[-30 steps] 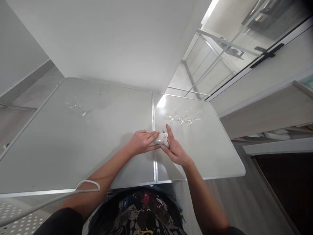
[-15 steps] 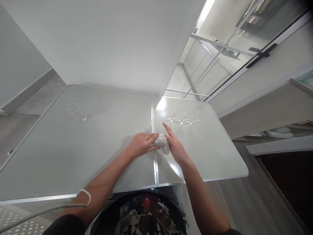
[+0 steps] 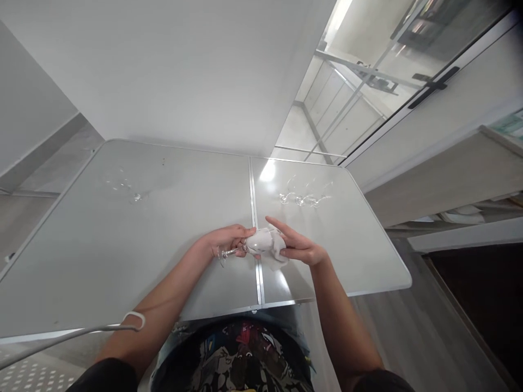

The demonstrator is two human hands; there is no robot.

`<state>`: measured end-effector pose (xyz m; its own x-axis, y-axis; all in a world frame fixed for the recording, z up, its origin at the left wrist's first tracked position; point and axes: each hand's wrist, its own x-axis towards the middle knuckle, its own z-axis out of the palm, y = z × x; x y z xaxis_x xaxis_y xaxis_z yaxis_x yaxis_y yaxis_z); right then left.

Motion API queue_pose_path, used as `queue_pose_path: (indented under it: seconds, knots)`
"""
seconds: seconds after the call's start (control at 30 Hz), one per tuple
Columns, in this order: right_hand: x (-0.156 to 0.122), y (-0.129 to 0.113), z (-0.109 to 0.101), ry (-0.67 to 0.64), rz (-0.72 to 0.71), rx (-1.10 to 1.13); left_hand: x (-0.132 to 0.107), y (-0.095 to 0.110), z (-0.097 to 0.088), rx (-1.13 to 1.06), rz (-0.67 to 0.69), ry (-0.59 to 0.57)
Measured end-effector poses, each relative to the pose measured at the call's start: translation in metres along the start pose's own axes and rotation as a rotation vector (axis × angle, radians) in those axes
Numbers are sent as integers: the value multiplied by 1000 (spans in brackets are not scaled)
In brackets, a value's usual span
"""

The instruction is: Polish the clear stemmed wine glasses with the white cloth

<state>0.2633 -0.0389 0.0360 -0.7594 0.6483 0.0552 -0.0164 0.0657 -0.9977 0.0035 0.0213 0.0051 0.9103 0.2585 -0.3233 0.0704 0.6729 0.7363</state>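
Observation:
A clear stemmed glass [image 3: 229, 252] lies on its side in the air over the table's seam, its foot to the left and its mouth to the right. My left hand [image 3: 231, 238] is closed around the lower bowl and stem. White cloth or tissue [image 3: 279, 260] fills the bowl and spills out at the rim. My right hand [image 3: 301, 249] grips this white material at the mouth, index finger stretched outward and the other fingers against it. How deep the fingers reach is hidden.
Several clear stemmed glasses [image 3: 301, 201] stand on the right half of the light folding table [image 3: 196, 179]. More clear glassware [image 3: 137, 197] is faintly visible at the left. A white cable [image 3: 81, 332] loops by my left forearm. A white wall or panel [image 3: 183, 81] rises behind.
The glass has turned so its stem and foot now show to the left. My right hand has shifted slightly right and down, and the white material shows more at the mouth.

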Motion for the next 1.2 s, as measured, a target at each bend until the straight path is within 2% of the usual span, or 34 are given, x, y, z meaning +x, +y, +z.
queue_pose_path:
  seconds: [0.1, 0.23, 0.33, 0.4, 0.47, 0.57, 0.63, 0.67, 0.7, 0.73, 0.83, 0.9, 0.97, 1.03, 1.1, 1.2]
  knots:
    - [1, 6, -1, -12, 20, -72, 0, 0, 5, 99, 67, 70]
    - [5, -4, 6, 174, 88, -299, -3, 4, 19, 390, 288, 256]
    - [6, -17, 13, 308, 105, -378, -2, 4, 27, 553, 382, 379]
    - [5, -23, 18, 399, 134, -360, 1, 0, 29, 638, 429, 466]
    - [6, -26, 23, 547, 152, -305, 6, -5, 29, 760, 480, 534]
    - [10, -23, 29, 773, 166, -182, 12, -13, 29, 1071, 511, 656]
    - [10, -20, 30, 823, 174, -136, 13, -15, 30, 1214, 467, 757]
    - [8, -19, 29, 806, 175, -136, 13, -15, 31, 1211, 442, 776]
    - [5, -19, 27, 765, 171, -146, 11, -13, 31, 1146, 409, 740]
    - [1, -19, 24, 698, 163, -161, 8, -11, 31, 1026, 364, 646]
    - [-11, -19, 11, 429, 111, -249, 0, -2, 27, 487, 136, 235]
    - [-14, -18, 5, 342, 73, -338, -2, 2, 23, 212, 4, 78]
    - [-12, -17, 3, 396, 62, -379, -3, 3, 19, 127, -1, 95]
    - [-5, -18, 6, 489, 104, -304, -1, 1, 17, 213, 84, 204]
    - [2, -19, 10, 545, 177, -165, 3, -4, 17, 451, 202, 332]
    - [11, -22, 15, 621, 289, -25, 11, -15, 17, 972, 399, 570]
